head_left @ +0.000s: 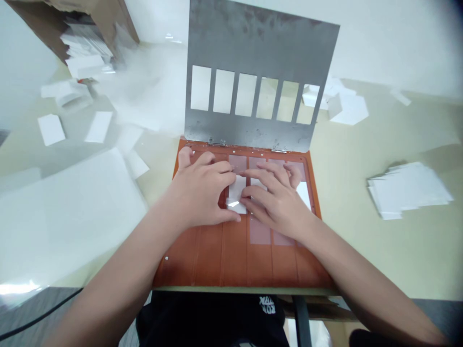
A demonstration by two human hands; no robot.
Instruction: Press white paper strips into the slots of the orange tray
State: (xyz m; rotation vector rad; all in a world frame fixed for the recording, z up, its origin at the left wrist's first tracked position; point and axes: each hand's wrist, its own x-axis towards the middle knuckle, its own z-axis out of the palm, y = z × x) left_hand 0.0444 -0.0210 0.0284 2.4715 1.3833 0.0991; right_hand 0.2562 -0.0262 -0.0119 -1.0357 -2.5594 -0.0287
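Note:
An orange-brown jig base [217, 255] lies on the table in front of me, with its hinged metal stencil lid [253, 38] standing upright behind it. The lid has a row of several rectangular windows. My left hand [200, 190] and my right hand [277, 195] both rest on the base, fingers pressing flat on a small white card [237, 193] in one of the slots. Another white card [304, 193] lies in a slot just right of my right hand. Pale pink recesses show around and below my fingers.
A stack of white cards [408, 190] sits at the right. Loose white cards [50, 129] are scattered at the far left, near a brown cardboard box [90, 29] spilling more. A large white sheet [65, 217] lies at the left. More white pieces [347, 106] lie behind the lid.

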